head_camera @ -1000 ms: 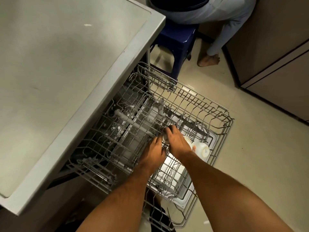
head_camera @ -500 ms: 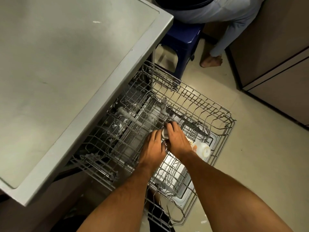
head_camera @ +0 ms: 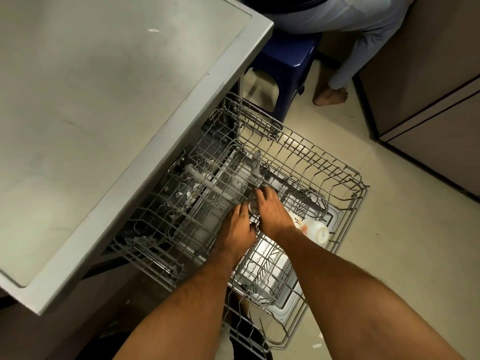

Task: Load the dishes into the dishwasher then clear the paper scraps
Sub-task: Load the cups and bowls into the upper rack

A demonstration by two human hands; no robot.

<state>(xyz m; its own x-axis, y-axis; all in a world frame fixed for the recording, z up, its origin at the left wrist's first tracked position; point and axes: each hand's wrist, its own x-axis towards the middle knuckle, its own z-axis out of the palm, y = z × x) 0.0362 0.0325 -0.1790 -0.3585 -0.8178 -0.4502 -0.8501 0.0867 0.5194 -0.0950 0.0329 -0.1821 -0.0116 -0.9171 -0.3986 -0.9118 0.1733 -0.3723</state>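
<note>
Grey steel tabletop (head_camera: 104,113) overhangs the dishwasher; the grey wire upper rack (head_camera: 324,162) is pulled out over the floor so both hands can reach in. White ceramic mug with orange print (head_camera: 315,229) lies on its side near the rack's right edge. Left hand (head_camera: 237,229) and right hand (head_camera: 270,214) meet mid-rack, fingers curled round a small white cup (head_camera: 253,207), probably seating it between tines. Paper scraps not visible.

Left hand (head_camera: 237,229) and right hand (head_camera: 271,213) side by side, fingers curled downward.
</note>
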